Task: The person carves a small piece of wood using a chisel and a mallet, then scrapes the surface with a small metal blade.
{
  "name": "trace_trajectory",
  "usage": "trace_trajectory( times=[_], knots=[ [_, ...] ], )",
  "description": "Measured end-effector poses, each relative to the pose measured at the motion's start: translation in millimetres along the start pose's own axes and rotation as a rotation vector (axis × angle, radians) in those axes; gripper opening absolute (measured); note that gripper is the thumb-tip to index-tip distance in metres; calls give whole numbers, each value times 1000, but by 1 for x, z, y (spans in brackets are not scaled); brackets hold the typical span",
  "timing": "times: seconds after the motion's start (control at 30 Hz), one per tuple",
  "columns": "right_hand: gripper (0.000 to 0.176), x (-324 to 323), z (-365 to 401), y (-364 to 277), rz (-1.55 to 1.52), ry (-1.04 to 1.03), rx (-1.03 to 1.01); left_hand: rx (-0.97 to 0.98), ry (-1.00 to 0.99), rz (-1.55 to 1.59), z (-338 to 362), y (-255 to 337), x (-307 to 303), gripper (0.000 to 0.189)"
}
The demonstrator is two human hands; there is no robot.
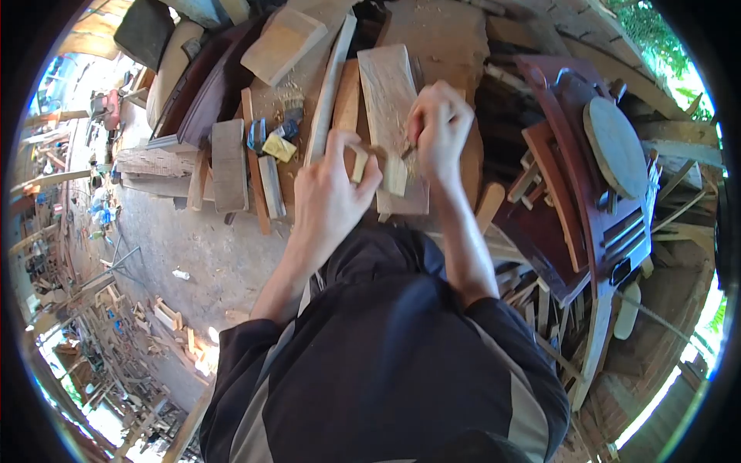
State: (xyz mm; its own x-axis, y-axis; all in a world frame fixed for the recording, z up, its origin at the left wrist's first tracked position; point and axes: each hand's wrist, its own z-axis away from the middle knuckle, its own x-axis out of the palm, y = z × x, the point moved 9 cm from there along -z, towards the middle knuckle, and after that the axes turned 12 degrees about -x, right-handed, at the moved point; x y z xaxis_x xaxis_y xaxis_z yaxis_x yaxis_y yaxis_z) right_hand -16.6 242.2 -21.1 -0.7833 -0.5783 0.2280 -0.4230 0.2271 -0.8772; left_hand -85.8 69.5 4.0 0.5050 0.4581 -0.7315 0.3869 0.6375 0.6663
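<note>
My left hand (333,181) is closed, thumb and forefinger curled around a small pale wood piece (360,164) near the bench's front. To its right, my right hand (441,127) makes a fist over a pale wooden board (386,81). A dark, reddish bit shows at the edge of that fist, and a thin dark tip points down below it. Most of what the fist holds is hidden by the fingers. Beneath both hands lies a short wood block (395,176), with shavings scattered around it.
A yellow packet (279,148) and a brush (292,101) lie left of my left hand. Loose boards (229,166) jut over the bench's front edge. Dark red furniture parts (567,193) with a round wooden disc (615,148) stand at right. Wood scraps litter the concrete floor (224,251).
</note>
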Motion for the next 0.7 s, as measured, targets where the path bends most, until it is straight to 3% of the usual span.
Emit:
trace_trajectory(
  times=[0.1, 0.17, 0.27, 0.33, 0.43, 0.47, 0.53, 0.6, 0.7],
  knots=[
    [31, -13, -27, -33, -138, 72, -7, 203, 178, 46, -2, 9, -8, 30],
    [31, -14, -22, -25, -120, 91, -2, 199, 160, 12, 0, 10, -8, 31],
    [33, -8, 27, 70, 221, -55, 74, 202, 136, -3, 1, 16, -7, 31],
    [28, -3, 21, 60, 179, -77, 83, 202, 129, 5, -3, 16, -7, 31],
    [32, -15, -8, 10, -87, 72, 158, 289, 182, 43, -1, 17, -9, 31],
    [32, -18, -17, -6, -72, 85, 94, 298, 177, 42, 0, 22, -10, 31],
    [33, -23, -21, -3, -67, 119, 110, 54, 59, 12, -1, 11, -8, 30],
    [35, -19, 4, 45, 193, 46, 34, 101, 67, -3, 0, 13, -5, 30],
    [36, -17, 0, 45, 167, 31, 98, 192, 111, -15, 0, 24, -3, 31]
  ],
)
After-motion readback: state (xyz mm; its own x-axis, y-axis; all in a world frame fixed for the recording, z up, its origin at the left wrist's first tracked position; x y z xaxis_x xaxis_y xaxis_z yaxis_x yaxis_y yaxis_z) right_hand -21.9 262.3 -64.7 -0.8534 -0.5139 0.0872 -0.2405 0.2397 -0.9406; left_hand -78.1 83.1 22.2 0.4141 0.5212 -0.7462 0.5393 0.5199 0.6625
